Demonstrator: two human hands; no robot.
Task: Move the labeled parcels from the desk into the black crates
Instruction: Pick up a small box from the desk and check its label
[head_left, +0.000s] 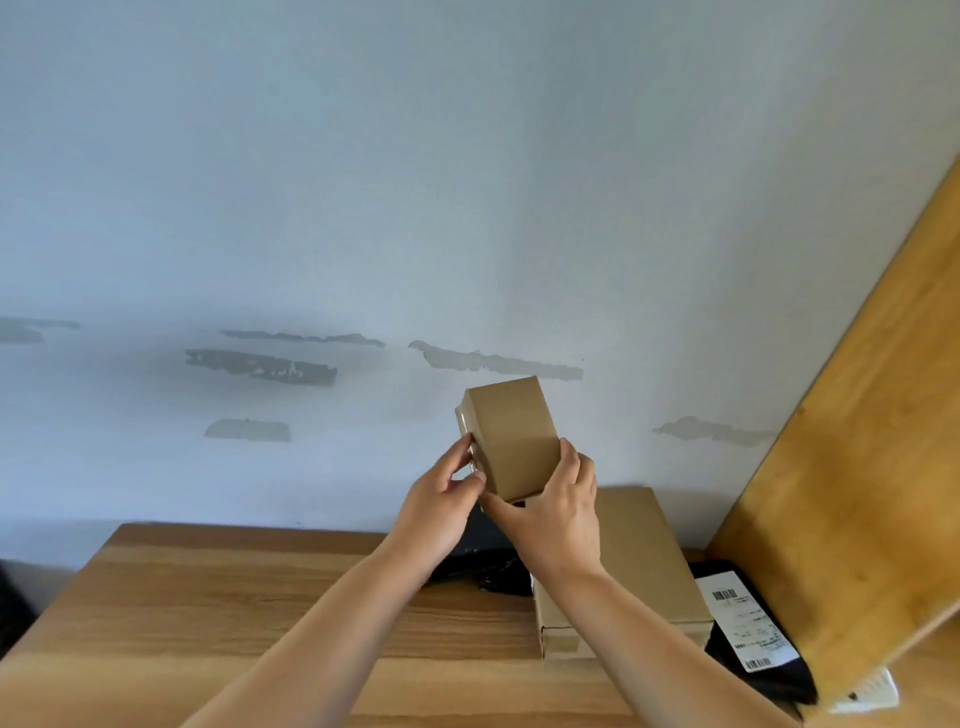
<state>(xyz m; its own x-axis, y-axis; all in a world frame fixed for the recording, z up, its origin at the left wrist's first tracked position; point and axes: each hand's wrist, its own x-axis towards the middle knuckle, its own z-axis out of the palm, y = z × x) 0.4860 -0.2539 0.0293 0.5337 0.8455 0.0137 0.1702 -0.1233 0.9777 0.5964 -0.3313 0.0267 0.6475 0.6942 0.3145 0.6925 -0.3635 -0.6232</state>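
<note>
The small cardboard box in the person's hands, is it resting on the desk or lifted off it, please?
Lifted. The small cardboard box is tilted above the desk, gripped by the left hand and right hand.

A small box (511, 436) is held above the bench (260, 597); at its 5 o'clock lies a long carton (639, 561), a labeled pouch (748, 623) at the carton's 3 o'clock.

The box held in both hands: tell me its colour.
Plain brown cardboard box, no label showing on the faces seen, clearest in the head view.
</note>
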